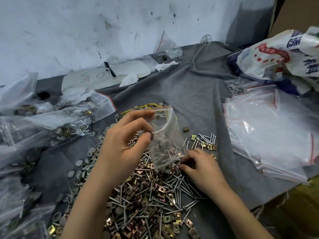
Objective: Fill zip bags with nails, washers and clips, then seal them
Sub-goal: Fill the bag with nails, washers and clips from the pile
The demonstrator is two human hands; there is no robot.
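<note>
Left hand pinches zip bag at rim, mouth up over pile so nails inside stay put. Right hand curls into loose nails and clips beside bag's bottom, likely gathering next load; can't tell if I've caught any.

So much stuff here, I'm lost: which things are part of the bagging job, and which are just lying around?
Job: zip bag in left hand, nails and clips pile, grey washers, empty bags, filled bags.
Lying about: tissues, printed sack.
</note>
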